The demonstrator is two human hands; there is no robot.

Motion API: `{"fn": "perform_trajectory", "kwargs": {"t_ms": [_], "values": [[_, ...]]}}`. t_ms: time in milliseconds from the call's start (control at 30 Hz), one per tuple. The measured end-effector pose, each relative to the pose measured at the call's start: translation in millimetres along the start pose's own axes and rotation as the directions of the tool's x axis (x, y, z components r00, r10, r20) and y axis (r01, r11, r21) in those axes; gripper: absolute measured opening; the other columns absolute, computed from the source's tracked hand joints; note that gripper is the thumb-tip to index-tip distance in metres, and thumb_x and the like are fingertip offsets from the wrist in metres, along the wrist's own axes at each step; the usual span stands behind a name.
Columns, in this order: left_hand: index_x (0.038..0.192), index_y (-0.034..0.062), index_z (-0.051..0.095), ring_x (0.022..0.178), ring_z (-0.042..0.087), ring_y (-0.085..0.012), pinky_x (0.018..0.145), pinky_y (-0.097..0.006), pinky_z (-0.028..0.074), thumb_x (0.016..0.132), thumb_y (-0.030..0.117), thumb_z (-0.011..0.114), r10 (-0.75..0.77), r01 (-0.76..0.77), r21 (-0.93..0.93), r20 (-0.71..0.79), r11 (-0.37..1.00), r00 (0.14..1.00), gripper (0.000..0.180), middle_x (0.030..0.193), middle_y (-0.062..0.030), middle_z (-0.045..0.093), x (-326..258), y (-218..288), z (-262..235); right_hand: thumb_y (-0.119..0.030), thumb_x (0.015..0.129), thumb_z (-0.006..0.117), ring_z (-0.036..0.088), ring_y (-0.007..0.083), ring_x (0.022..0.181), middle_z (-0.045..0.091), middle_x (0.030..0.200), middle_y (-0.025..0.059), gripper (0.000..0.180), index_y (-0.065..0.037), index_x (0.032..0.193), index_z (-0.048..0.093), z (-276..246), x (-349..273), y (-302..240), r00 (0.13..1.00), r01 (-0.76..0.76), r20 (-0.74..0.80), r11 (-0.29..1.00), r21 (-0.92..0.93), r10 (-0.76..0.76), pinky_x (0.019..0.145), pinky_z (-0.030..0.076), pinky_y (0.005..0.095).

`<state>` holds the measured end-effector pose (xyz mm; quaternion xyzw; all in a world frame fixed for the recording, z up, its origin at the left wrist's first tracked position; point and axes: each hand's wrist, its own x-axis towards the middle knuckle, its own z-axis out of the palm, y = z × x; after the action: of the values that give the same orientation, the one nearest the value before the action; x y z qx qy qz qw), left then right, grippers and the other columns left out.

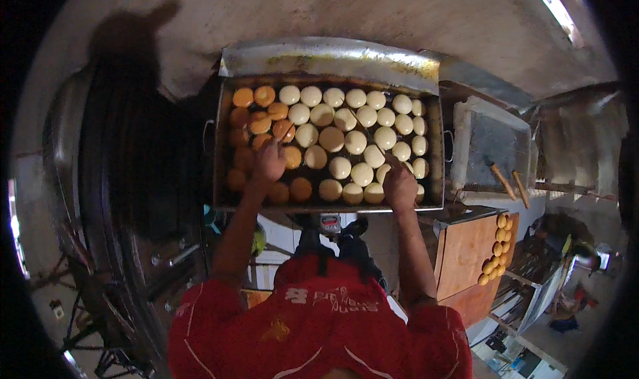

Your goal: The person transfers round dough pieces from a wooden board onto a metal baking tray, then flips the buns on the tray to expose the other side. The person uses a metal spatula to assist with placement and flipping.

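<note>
A large rectangular metal frying tray (436, 149) holds several round dough pieces floating in dark oil. Those on the left (259, 121) are golden orange, those in the middle and right (353, 141) are pale cream. My left hand (269, 162) is closed on a thin stick (286, 131) whose tip touches a golden piece. My right hand (399, 186) grips another thin stick (386, 161) at the near right of the tray, among pale pieces. Both forearms reach forward from my red shirt.
A bent metal splash guard (329, 54) stands behind the tray. To the right sits a rectangular trough (491, 143) with two wooden handles (504, 181). A wooden board (466, 246) at lower right carries several fried golden pieces (498, 249). Dark round drum (126, 153) on the left.
</note>
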<state>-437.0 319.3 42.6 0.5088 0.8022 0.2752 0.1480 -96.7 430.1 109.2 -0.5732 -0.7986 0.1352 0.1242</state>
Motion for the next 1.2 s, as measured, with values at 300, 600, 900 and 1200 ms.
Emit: {"fn": "perform_trajectory", "kwargs": {"t_ms": [300, 600, 900, 1200], "values": [[0.104, -0.0048, 0.062, 0.099, 0.064, -0.0431, 0.086, -0.053, 0.052, 0.093, 0.016, 0.054, -0.084, 0.072, 0.06, 0.231, 0.996, 0.969, 0.025, 0.105, -0.0266, 0.065, 197, 21, 128, -0.02, 0.088, 0.057, 0.069, 0.0423, 0.072, 0.07, 0.083, 0.0191, 0.021, -0.012, 0.104, 0.068, 52, 76, 26, 0.997, 0.063, 0.049, 0.979, -0.194, -0.054, 0.063, 0.056, 0.0533], [0.107, -0.0057, 0.062, 0.099, 0.063, -0.0451, 0.084, -0.053, 0.052, 0.093, 0.016, 0.056, -0.084, 0.084, -0.005, -0.028, 0.996, 0.996, 0.027, 0.101, -0.0272, 0.065, 162, -11, 73, -0.013, 0.085, 0.057, 0.07, 0.0353, 0.072, 0.068, 0.088, 0.0126, 0.037, -0.02, 0.12, 0.067, 3, 57, -19, 0.991, 0.13, 0.04, 0.986, -0.099, -0.127, 0.059, 0.056, 0.0477], [0.106, -0.0029, 0.063, 0.096, 0.065, -0.0454, 0.084, -0.052, 0.053, 0.092, 0.02, 0.058, -0.1, 0.101, -0.004, 0.076, 0.995, 0.992, 0.028, 0.1, -0.027, 0.068, 175, -40, 90, -0.009, 0.083, 0.056, 0.069, 0.0351, 0.07, 0.069, 0.081, 0.0138, 0.041, -0.023, 0.119, 0.07, 37, 85, -30, 0.99, 0.119, 0.092, 0.985, -0.128, -0.108, 0.06, 0.056, 0.0472], [0.116, -0.0021, 0.064, 0.098, 0.065, -0.0466, 0.088, -0.052, 0.053, 0.097, 0.023, 0.051, -0.203, 0.216, 0.149, -0.102, 0.965, 0.974, 0.034, 0.105, -0.0296, 0.067, 160, -76, 48, -0.013, 0.084, 0.056, 0.071, 0.0361, 0.074, 0.071, 0.084, 0.0167, 0.031, -0.019, 0.112, 0.071, 70, 93, -59, 0.974, 0.191, 0.147, 0.974, -0.122, -0.173, 0.061, 0.058, 0.0485]]}}
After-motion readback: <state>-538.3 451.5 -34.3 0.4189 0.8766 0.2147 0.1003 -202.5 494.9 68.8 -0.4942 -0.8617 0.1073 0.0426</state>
